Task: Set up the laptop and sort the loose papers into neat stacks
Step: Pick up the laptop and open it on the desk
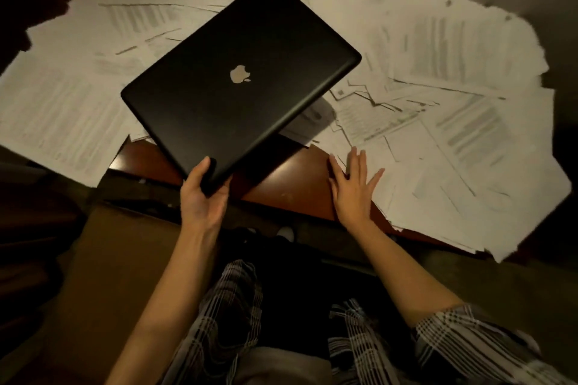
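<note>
left hand [205,197] grips closed laptop [240,78] corner | right hand [352,187] fingers spread flat on papers [438,141]

Bare desk strip [281,178] between scattered papers [438,134]

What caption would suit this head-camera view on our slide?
Left hand grips a closed black laptop above scattered papers; right hand lies flat at their edge.

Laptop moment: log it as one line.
left hand: grips closed laptop by corner, held above desk | right hand: open, flat on loose papers | papers unsorted
</note>
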